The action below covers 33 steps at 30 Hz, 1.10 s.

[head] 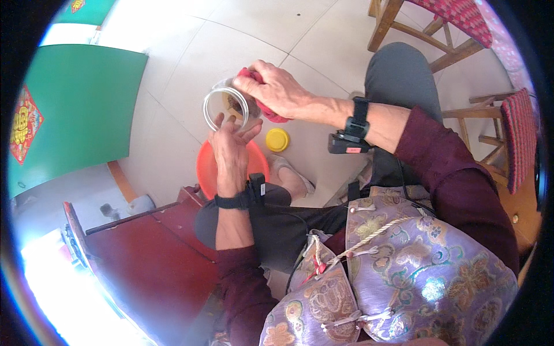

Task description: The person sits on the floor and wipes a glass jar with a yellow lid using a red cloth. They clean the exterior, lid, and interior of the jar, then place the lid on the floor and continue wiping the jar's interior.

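A clear jar (225,110) is held up over the floor, its round open mouth tilted towards me. My left hand (233,140) supports it from below with spread fingers. A red cloth (275,114) is gripped in my right hand (275,88), which rests against the jar's far side. Through the jar a brownish patch shows; whether it lies inside or behind cannot be told. Beneath my left hand stands an orange plastic basin (207,166), partly hidden by the forearm. On the tiles to its right lies a round yellow lid (277,139).
A green panel (82,108) with a red and gold decoration stands at the left. A dark red wooden surface (160,255) lies beside my left arm. Wooden stools (454,54) with red knitted covers are at the right. My foot (292,177) is near the basin.
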Each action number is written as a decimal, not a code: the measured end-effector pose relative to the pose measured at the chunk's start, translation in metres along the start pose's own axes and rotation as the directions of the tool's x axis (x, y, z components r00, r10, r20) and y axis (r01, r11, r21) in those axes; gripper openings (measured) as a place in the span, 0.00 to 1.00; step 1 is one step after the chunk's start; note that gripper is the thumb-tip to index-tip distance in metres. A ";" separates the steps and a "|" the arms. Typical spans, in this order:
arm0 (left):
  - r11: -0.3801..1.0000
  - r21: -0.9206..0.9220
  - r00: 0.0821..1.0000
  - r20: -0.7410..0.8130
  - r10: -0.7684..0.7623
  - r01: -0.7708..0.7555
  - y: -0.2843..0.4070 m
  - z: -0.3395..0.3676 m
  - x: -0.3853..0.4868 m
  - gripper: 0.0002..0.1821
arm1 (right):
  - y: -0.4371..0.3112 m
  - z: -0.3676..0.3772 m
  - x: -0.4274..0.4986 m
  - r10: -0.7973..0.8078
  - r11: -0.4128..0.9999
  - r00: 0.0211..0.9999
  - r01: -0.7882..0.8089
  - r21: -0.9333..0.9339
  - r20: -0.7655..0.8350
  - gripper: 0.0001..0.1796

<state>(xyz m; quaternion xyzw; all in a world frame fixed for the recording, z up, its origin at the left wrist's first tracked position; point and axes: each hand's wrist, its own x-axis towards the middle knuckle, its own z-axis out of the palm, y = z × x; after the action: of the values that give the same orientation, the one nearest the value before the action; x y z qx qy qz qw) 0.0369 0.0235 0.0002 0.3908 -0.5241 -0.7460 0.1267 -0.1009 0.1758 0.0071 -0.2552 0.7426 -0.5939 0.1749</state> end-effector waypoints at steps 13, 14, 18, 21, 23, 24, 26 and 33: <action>0.988 -0.142 0.965 0.263 -0.027 0.067 0.011 -0.044 -0.003 0.50 | -0.023 -0.033 0.002 -0.103 0.961 0.994 0.088 0.264 0.044 0.17; 0.985 -0.160 0.957 0.291 -0.009 0.058 0.012 -0.043 -0.002 0.50 | -0.024 -0.032 -0.001 -0.115 0.963 0.989 0.089 0.253 0.090 0.16; 0.989 -0.143 0.966 0.258 -0.004 0.043 0.013 -0.037 -0.002 0.49 | -0.025 -0.020 -0.013 -0.298 0.945 0.953 0.287 0.154 0.055 0.14; 0.985 -0.174 0.974 0.225 0.036 0.004 0.013 -0.031 -0.003 0.49 | -0.021 -0.010 -0.023 -0.355 0.934 0.935 0.353 0.048 0.025 0.13; 0.985 -0.173 0.975 0.213 0.055 -0.018 0.014 -0.027 -0.004 0.49 | -0.018 -0.008 -0.028 -0.349 0.937 0.937 0.349 0.013 0.020 0.12; 0.987 -0.159 0.976 0.212 0.057 -0.023 0.015 -0.025 -0.006 0.49 | -0.017 -0.007 -0.030 -0.345 0.939 0.938 0.344 0.009 0.024 0.13; 0.991 -0.125 0.980 0.186 0.066 -0.043 0.016 -0.019 -0.008 0.49 | -0.017 -0.007 -0.032 -0.325 0.946 0.946 0.325 -0.005 0.020 0.14; 0.995 -0.044 0.992 0.084 0.096 -0.093 0.014 -0.001 -0.021 0.49 | -0.021 -0.014 -0.030 -0.254 0.966 0.967 0.252 -0.047 -0.019 0.20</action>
<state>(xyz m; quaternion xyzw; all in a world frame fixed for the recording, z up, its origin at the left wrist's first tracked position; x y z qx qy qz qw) 0.0487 0.0293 0.0218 0.3305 -0.5318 -0.7657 0.1469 -0.0807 0.2008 0.0294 -0.3444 0.7192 -0.5978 0.0827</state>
